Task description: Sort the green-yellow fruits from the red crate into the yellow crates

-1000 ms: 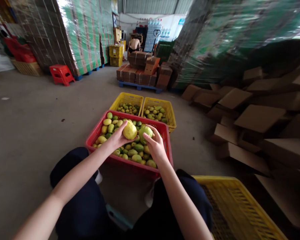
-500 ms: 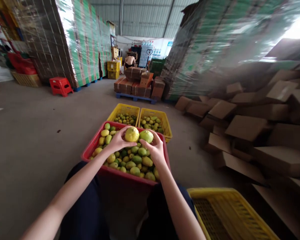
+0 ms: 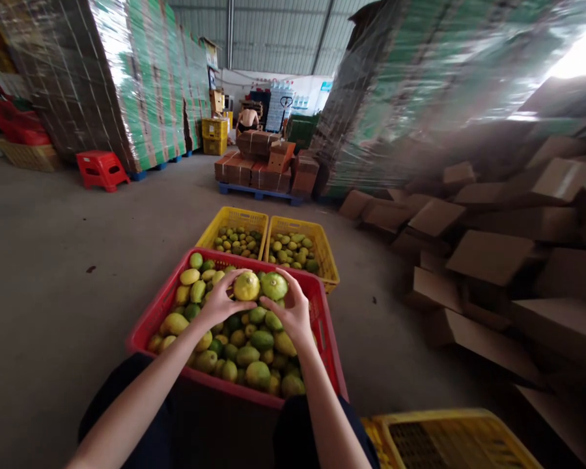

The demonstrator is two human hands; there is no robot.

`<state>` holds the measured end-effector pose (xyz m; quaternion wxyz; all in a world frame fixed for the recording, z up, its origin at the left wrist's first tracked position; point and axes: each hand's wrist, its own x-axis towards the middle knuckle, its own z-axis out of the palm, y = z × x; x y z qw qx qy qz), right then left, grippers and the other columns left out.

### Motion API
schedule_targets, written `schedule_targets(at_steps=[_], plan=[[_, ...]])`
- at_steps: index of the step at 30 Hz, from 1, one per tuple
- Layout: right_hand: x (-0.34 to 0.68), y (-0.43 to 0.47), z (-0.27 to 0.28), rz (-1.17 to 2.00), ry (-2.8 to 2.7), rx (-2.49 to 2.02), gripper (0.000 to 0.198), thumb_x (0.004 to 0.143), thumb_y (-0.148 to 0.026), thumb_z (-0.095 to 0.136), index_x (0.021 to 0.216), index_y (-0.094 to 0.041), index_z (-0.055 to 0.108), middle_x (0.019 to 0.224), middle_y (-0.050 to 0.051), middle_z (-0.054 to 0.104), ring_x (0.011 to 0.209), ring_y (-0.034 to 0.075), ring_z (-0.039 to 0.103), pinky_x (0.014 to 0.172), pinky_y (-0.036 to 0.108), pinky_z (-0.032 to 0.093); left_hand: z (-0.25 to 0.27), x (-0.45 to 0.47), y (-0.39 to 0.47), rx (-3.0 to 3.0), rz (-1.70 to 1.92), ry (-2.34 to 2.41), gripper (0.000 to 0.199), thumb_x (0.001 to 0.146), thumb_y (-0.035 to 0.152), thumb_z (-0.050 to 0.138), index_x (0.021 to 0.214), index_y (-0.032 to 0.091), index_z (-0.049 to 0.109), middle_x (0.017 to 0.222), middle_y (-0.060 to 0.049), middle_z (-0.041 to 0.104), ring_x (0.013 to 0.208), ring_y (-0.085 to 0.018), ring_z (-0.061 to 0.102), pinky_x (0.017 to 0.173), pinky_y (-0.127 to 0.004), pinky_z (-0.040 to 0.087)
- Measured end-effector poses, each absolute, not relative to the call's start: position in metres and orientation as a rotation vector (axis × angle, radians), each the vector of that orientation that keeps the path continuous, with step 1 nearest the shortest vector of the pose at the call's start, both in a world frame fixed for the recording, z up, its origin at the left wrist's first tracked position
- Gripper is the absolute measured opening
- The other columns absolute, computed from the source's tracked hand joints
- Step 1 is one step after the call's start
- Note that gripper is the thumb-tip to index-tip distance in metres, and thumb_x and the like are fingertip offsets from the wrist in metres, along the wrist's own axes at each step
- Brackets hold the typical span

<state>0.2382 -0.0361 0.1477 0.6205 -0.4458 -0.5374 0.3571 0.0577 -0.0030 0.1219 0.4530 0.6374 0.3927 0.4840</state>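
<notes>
My left hand (image 3: 223, 301) is closed around a yellow lemon (image 3: 247, 286), thumb below and fingers above. Beside it, my right hand (image 3: 292, 306) grips a greener lemon (image 3: 274, 285) the same way. Both fruits are held up side by side, close together, with their ends facing me. Beneath them stands a red crate (image 3: 333, 352) between my knees, filled with yellow and green lemons (image 3: 248, 355). My wrists and forearms cover part of the crate and its fruit.
Two yellow crates (image 3: 202, 233) of smaller-looking green fruit adjoin the red crate's far side. Another yellow crate (image 3: 461, 417) sits by my right knee. Cardboard boxes (image 3: 491, 254) are heaped at right. A red stool (image 3: 101, 170), a loaded blue pallet (image 3: 258, 193) and a person (image 3: 248, 117) are farther back.
My view has tilted and shifted, so the red crate shows larger and lower. Both hands still hold the same two lemons, now slightly lower and farther left in the picture.
</notes>
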Motion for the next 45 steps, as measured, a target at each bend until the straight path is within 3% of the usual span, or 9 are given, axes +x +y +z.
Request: schedule_targets(at_steps=[8,13,17,23,26,31,37,40,45], plan=[[0.241,-0.046,0.154,0.882,-1.21,-1.075,0.06,0.054,-0.023,0.089,0.111,-0.029,0.07,0.112,0.003,0.067,0.103,0.023,0.062,0.089,0.033,0.052,0.13,0.052,-0.008,1.538,1.186,0.927,0.07,0.052,0.036,0.089,0.115,0.023,0.064,0.127,-0.008,0.063,0.118,-0.027,0.058,0.1,-0.037,0.047],[0.239,-0.057,0.147,1.279,-0.954,-1.123,0.033,0.068,-0.046,0.08,0.089,-0.023,0.069,0.068,-0.001,0.068,0.056,0.016,0.061,0.044,0.024,0.048,0.128,0.06,-0.017,0.983,0.917,0.815,0.071,0.062,0.065,0.071,0.113,0.016,0.064,0.101,-0.009,0.072,0.083,-0.021,0.068,0.063,-0.027,0.055],[0.237,-0.057,0.137,1.674,-0.784,-1.127,0.045,0.079,-0.065,0.063,0.074,-0.02,0.064,0.047,0.0,0.059,0.034,0.013,0.051,0.028,0.021,0.033,0.123,0.066,-0.017,0.64,0.737,0.923,0.065,0.076,0.065,0.058,0.113,0.013,0.063,0.075,-0.006,0.071,0.049,-0.013,0.058,0.041,-0.022,0.046],[0.232,-0.049,0.137,1.781,-0.673,-1.172,0.045,0.083,-0.06,0.059,0.068,-0.018,0.062,0.047,0.002,0.062,0.035,0.012,0.054,0.032,0.021,0.039,0.125,0.066,-0.017,0.456,0.757,0.939,0.049,0.083,0.057,0.057,0.107,0.016,0.063,0.069,-0.003,0.068,0.048,-0.011,0.057,0.043,-0.02,0.047],[0.23,-0.047,0.141,1.688,-0.667,-1.117,0.034,0.077,-0.053,0.068,0.075,-0.019,0.064,0.055,0.002,0.066,0.043,0.015,0.059,0.039,0.024,0.046,0.131,0.065,-0.019,0.429,0.858,0.89,0.038,0.085,0.046,0.058,0.106,0.015,0.063,0.077,-0.004,0.07,0.062,-0.014,0.064,0.054,-0.022,0.055],[0.228,-0.048,0.14,1.181,-0.908,-1.28,0.039,0.066,-0.053,0.076,0.087,-0.022,0.067,0.073,-0.001,0.069,0.06,0.015,0.06,0.049,0.025,0.046,0.139,0.062,-0.021,0.247,1.094,0.746,0.022,0.084,0.037,0.061,0.092,0.017,0.062,0.079,-0.003,0.069,0.071,-0.016,0.067,0.073,-0.031,0.059],[0.211,-0.047,0.132,0.635,-1.286,-1.471,0.05,0.075,-0.063,0.063,0.097,-0.018,0.067,0.075,0.001,0.064,0.067,0.018,0.058,0.062,0.029,0.047,0.13,0.07,-0.032,-0.01,1.159,0.579,0.025,0.082,0.04,0.058,0.079,0.016,0.062,0.072,-0.005,0.068,0.074,-0.02,0.069,0.077,-0.038,0.058],[0.203,-0.045,0.125,0.376,-1.479,-1.56,0.055,0.081,-0.063,0.057,0.112,-0.018,0.066,0.097,0.009,0.064,0.086,0.025,0.062,0.077,0.038,0.051,0.122,0.078,-0.037,0.014,1.163,0.535,0.029,0.081,0.042,0.059,0.086,0.014,0.065,0.076,-0.004,0.07,0.073,-0.02,0.069,0.079,-0.038,0.058],[0.205,-0.047,0.115,0.341,-1.753,-1.562,0.05,0.095,-0.052,0.039,0.132,-0.025,0.058,0.097,0.008,0.053,0.095,0.026,0.06,0.091,0.047,0.051,0.114,0.082,-0.038,0.138,1.13,0.473,0.042,0.077,0.042,0.062,0.111,0.018,0.065,0.084,-0.003,0.07,0.085,-0.021,0.069,0.082,-0.035,0.056]])
